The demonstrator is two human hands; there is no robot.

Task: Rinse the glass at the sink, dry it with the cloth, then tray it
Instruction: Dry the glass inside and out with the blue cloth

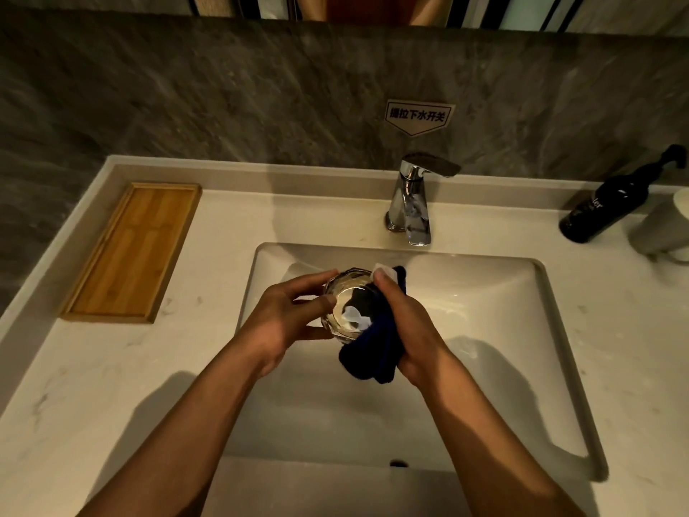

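Note:
A clear faceted glass (345,292) is held over the white sink basin (522,330), its mouth facing me. My left hand (287,322) grips its left side with thumb and fingers. My right hand (406,326) holds a dark blue cloth (373,356) with a white tag against the glass's right side, part of the cloth pushed inside. The wooden tray (130,251) lies bare on the counter at the left.
A chrome faucet (412,203) stands behind the basin, with no water running. A black pump bottle (611,203) and a white cup (663,229) sit at the far right. A grey stone wall with a label rises behind the counter.

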